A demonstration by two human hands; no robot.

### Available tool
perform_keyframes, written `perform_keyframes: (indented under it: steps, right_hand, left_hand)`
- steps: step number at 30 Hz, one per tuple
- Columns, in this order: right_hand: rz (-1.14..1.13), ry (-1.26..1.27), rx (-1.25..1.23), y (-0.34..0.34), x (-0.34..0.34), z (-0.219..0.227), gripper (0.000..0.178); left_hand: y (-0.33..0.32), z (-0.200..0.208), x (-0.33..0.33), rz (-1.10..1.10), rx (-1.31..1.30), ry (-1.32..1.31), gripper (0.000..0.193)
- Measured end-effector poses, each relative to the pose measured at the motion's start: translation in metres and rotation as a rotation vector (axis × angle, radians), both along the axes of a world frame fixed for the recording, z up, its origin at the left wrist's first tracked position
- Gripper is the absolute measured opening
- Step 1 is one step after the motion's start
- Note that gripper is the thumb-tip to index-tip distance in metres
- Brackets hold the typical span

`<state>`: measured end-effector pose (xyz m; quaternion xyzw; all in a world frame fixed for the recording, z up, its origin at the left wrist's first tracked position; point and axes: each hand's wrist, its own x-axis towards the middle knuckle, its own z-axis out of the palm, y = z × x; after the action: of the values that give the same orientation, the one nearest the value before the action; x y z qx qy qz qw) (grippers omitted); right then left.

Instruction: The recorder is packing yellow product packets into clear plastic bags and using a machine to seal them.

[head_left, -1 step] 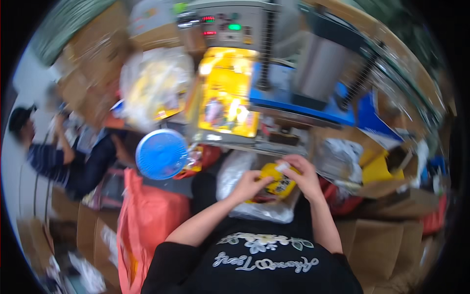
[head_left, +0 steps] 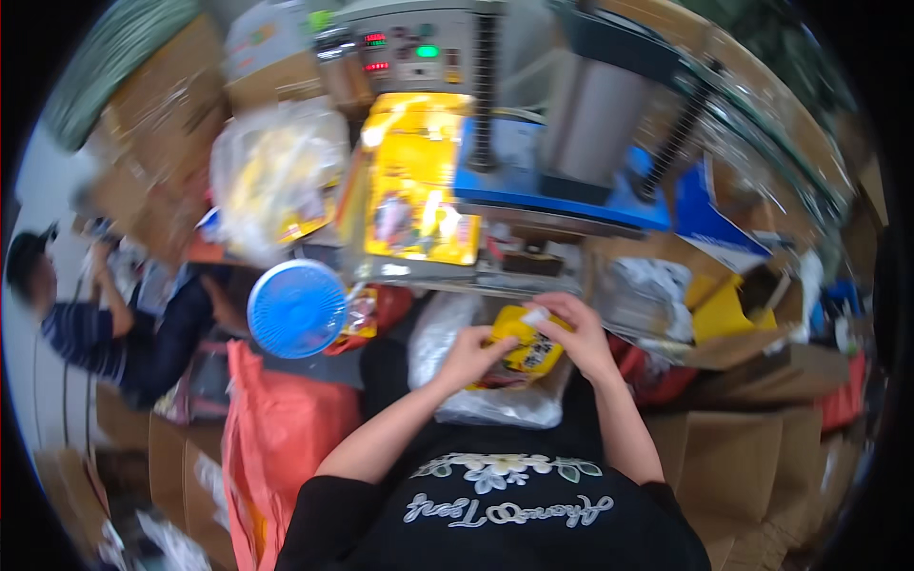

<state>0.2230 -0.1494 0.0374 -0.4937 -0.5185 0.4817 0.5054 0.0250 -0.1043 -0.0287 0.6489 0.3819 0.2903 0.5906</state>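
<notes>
Over my lap, a yellow packet (head_left: 541,356) with dark printing is held between both hands. My left hand (head_left: 472,360) is closed on its left side, thumb across the front. At its top edge, the fingers of my right hand (head_left: 577,333) pinch together around a small white piece (head_left: 536,316); I cannot make out whether that is a label or a part of the packet. Beneath lies a clear plastic bag (head_left: 505,407), crumpled on my lap.
Ahead stands a press machine with a blue plate (head_left: 562,198) and a control box (head_left: 419,52). Flat yellow pouches (head_left: 419,181) lie left of it. A blue round fan (head_left: 297,308) and red bag (head_left: 286,428) are at my left, cardboard boxes (head_left: 738,466) at right. Another person (head_left: 105,319) sits far left.
The whole scene has slid slightly left in the view. Both hands keep hold of the yellow packet, with little visible change in the grip.
</notes>
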Motion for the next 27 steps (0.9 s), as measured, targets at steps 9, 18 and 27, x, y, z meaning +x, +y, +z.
perform_keyframes:
  steps: [9, 18, 27]
  right_hand:
    - [-0.218, -0.067, 0.018, -0.017, 0.05, 0.016, 0.022]
    - [-0.049, 0.022, -0.142, -0.005, 0.029, 0.003, 0.028]
    - [-0.534, -0.428, 0.089, -0.018, 0.116, -0.012, 0.037]
  left_hand:
    - [0.007, 0.0, 0.033, 0.065, 0.274, 0.138, 0.022]
    - [0.002, 0.0, 0.019, -0.08, -0.071, -0.029, 0.025]
    - [0.054, 0.027, 0.062, 0.055, -0.466, -0.323, 0.022]
